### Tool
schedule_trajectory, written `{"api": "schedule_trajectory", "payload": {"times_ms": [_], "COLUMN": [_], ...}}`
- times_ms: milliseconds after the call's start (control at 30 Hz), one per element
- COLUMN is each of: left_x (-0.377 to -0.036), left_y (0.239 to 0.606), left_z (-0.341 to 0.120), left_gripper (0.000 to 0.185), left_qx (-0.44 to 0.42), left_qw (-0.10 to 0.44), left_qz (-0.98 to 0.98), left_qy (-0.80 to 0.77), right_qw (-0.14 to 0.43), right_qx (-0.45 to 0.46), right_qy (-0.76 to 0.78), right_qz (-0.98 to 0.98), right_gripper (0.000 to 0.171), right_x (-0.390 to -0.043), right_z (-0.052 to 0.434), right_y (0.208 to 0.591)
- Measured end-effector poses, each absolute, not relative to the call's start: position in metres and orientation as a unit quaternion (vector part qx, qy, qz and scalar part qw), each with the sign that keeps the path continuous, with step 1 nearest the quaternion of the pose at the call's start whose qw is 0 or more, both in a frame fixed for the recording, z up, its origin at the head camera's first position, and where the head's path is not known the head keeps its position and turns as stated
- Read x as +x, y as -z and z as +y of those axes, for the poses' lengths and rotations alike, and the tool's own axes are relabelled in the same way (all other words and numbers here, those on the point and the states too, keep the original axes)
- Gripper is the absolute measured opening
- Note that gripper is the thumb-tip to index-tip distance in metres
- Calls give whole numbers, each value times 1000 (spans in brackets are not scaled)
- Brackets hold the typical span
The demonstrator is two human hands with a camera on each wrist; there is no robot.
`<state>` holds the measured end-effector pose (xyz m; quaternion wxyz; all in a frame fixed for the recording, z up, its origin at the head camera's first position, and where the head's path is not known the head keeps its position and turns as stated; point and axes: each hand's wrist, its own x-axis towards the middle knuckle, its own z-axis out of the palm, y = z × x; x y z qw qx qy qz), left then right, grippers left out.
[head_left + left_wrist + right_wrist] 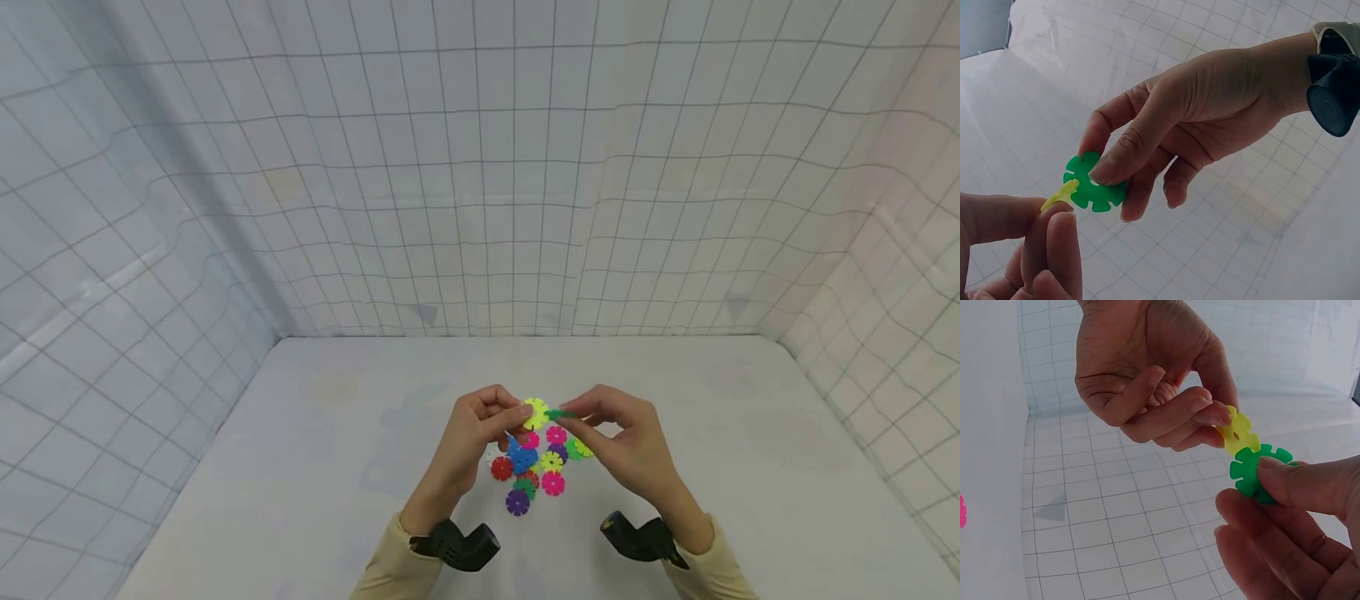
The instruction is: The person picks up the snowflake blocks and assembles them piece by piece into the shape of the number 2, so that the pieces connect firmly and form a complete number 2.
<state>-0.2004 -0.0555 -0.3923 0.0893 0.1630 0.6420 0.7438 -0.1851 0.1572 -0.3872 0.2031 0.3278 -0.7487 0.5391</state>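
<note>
Between thumb and fingers my left hand (480, 429) pinches a yellow notched disc (536, 413), its face toward the head camera. My right hand (622, 433) pinches a green notched disc (1094, 187), seen edge-on in the head view. The two discs meet at their rims and stand at an angle to each other; in the right wrist view the yellow disc (1239, 432) overlaps the edge of the green disc (1249, 471). Both hands are held up over a loose pile of discs on the table.
Under the hands lie several more notched discs, among them a purple disc (517, 502), a pink disc (552, 483), a red disc (502, 468) and a blue disc (523, 460). They rest on a white table (300, 500). White grid-patterned sheeting (495, 183) encloses the back and sides.
</note>
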Motion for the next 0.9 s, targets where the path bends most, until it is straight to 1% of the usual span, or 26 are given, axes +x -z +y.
{"api": "schedule_trajectory", "payload": {"times_ms": [133,333,433,533,567,700,900], "left_x": [-200,-199,-199,-198,-198,-195,-192], "left_y": [392,392,390,388,387,385,382], "left_z": [-56,-57,-58,-59,-60,-61,-62], "left_gripper": [19,21,20,18,18,19,19], "left_qx": [161,164,171,178,179,182,172], "left_qw": [84,71,70,65,62,48,42], "left_qz": [642,647,647,648,649,661,672], "left_qy": [-745,-741,-739,-737,-737,-727,-719], "right_qw": [249,286,296,300,300,303,329], "right_qx": [368,424,425,423,423,423,433], "right_qy": [-524,-510,-506,-505,-506,-507,-492], "right_qz": [-727,-692,-689,-690,-689,-687,-679], "right_gripper": [29,8,5,2,3,14,20], "right_x": [-189,-185,-182,-184,-186,-190,-192], "right_z": [155,149,146,145,145,146,143], "right_y": [389,378,375,381,384,394,396]}}
